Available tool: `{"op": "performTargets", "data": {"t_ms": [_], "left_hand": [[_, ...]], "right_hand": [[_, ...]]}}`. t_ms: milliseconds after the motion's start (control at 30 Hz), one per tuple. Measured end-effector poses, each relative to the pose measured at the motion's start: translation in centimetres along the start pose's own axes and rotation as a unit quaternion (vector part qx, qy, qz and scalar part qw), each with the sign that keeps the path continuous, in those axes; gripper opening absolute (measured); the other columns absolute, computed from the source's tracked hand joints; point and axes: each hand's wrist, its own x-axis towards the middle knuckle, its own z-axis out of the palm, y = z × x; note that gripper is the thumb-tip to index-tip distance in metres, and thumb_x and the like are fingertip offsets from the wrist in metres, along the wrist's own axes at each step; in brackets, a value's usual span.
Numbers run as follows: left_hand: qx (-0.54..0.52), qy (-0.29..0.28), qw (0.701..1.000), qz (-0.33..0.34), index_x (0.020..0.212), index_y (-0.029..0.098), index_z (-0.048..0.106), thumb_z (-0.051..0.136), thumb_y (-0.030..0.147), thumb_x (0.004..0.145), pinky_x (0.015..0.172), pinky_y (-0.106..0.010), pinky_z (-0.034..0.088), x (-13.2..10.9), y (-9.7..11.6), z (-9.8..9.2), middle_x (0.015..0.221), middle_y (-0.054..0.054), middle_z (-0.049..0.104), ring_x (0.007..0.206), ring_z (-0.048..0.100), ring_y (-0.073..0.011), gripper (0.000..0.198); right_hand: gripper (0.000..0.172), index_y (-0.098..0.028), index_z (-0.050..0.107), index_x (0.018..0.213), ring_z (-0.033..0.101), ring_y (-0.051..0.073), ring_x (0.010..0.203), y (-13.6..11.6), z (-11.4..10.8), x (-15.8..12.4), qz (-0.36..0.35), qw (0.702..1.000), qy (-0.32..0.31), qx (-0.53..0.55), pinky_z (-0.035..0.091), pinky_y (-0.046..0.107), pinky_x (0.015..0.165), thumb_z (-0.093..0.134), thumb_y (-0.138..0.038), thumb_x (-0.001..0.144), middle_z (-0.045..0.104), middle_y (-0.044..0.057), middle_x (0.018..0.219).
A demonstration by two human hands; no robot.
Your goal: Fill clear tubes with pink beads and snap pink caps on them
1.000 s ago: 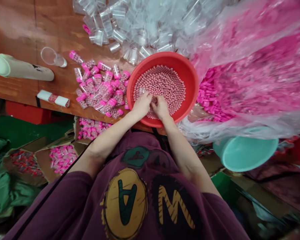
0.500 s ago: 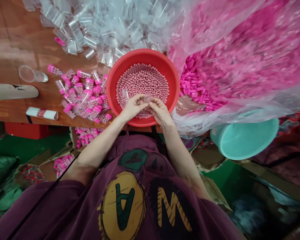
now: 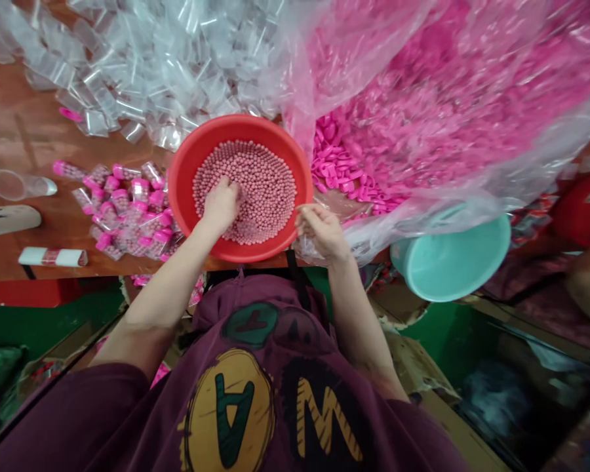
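Observation:
My left hand reaches into a red bowl of small pink beads. Its fingers are curled down among the beads, and what they hold, if anything, is hidden. Just beside the bowl's right rim is my right hand, fingers loosely bent and somewhat apart, with no object visible in them. Left of the bowl lies a pile of clear vials with pink caps, filled with beads. Loose pink plastic pieces spill from a clear plastic bag to the right.
Many clear empty vials are heaped behind the bowl. A clear cup and a white roll lie on the wooden table at left. A turquoise basin stands at the right, below the bag's edge.
My hands, together over the bowl at a small clear piece before, have separated. The left has dipped into the beads; the right has moved out past the rim. The view has shifted right.

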Motion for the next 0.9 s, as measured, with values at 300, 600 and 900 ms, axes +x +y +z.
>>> {"op": "performTargets", "data": {"t_ms": [300, 600, 900], "left_hand": [[-0.011, -0.034, 0.999, 0.033, 0.111, 0.012, 0.077, 0.048, -0.003, 0.09, 0.104, -0.045, 0.053, 1.9, 6.1, 7.9, 0.136, -0.02, 0.065, 0.117, 0.067, -0.0339, 0.039], [-0.392, 0.002, 0.91, 0.138, 0.125, 0.014, 0.078, 0.083, 0.027, 0.079, 0.121, -0.052, 0.047, 1.4, 3.4, 8.4, 0.131, -0.013, 0.076, 0.127, 0.068, -0.0309, 0.048], [-0.647, -0.151, 0.74, 0.106, 0.134, 0.02, 0.066, 0.081, 0.045, 0.093, 0.095, -0.034, 0.058, -4.2, 3.3, 1.7, 0.115, -0.01, 0.08, 0.11, 0.076, -0.0214, 0.049]], "right_hand": [[0.03, -0.017, 0.074, 0.119, 0.071, 0.031, 0.12, 2.2, -6.4, 9.3, -0.159, 0.869, 0.198, -0.425, 0.055, 0.052, 0.113, 0.058, -0.037, 0.102, 0.078, 0.016, 0.123], [0.032, -0.02, 0.069, 0.11, 0.069, 0.03, 0.113, 2.2, -4.9, 9.8, -0.194, 0.85, 0.217, -0.438, 0.056, 0.057, 0.109, 0.061, -0.05, 0.103, 0.071, 0.012, 0.113], [0.057, -0.03, 0.06, 0.12, 0.059, 0.015, 0.065, -2.3, -2.5, 3.0, -0.186, 0.964, 0.144, -0.124, 0.053, 0.033, 0.061, 0.066, -0.079, 0.092, 0.068, 0.0, 0.09]]}}
